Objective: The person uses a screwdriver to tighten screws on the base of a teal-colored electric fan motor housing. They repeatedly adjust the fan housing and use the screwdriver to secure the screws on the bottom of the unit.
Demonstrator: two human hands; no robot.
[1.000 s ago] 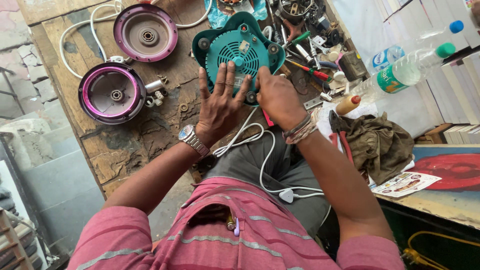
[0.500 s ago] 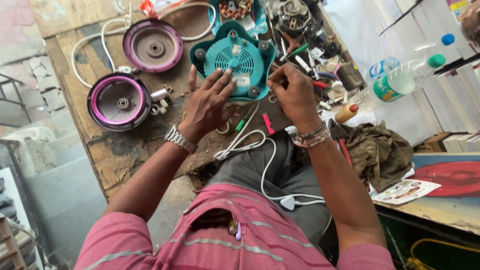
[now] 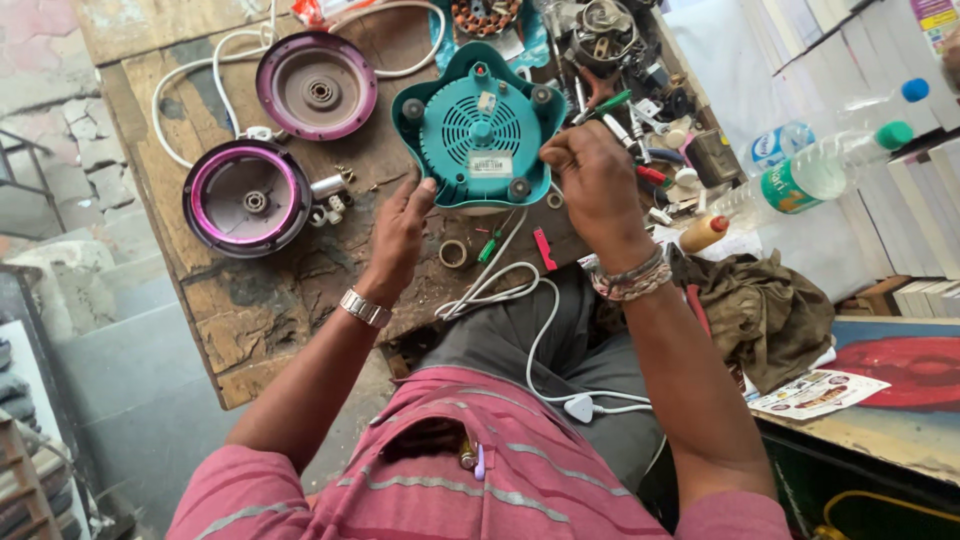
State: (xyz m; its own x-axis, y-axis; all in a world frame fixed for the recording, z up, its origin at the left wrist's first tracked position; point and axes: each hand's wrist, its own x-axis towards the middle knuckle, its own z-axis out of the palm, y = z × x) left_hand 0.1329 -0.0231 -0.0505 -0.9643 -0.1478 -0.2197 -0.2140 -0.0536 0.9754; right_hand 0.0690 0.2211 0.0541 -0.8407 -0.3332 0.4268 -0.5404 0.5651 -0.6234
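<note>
Scarred, stained wood makes up the workbench (image 3: 250, 320), its near edge ragged above a grey floor, and on it sits a teal plastic appliance base (image 3: 480, 130) turned underside up, with a round slotted vent, four dark rubber feet at its lobed corners and a small pale rectangular label just below the vent. It has no real long axis; the narrow end with a red dot points away from the person, towards the far edge of the bench. The left hand (image 3: 398, 232) rests at the base's near-left lobe, thumb tip on its rim, fingers loosely curled and not gripping anything. The right hand (image 3: 590, 180) is closed in a fist at the base's right edge; whether it holds a tool I cannot tell. Left of the base lie two round purple-rimmed housings (image 3: 245, 197), joined by a white cord. Right of the base, tools and small parts crowd the bench, then two clear plastic bottles (image 3: 820, 170) with blue and green caps and coloured wrap labels. A printed leaflet (image 3: 815, 393) lies far right, nearer the person. Bare wood lies open between the base and the near edge, save a tape roll (image 3: 453, 253) and white cable (image 3: 520, 300).
</note>
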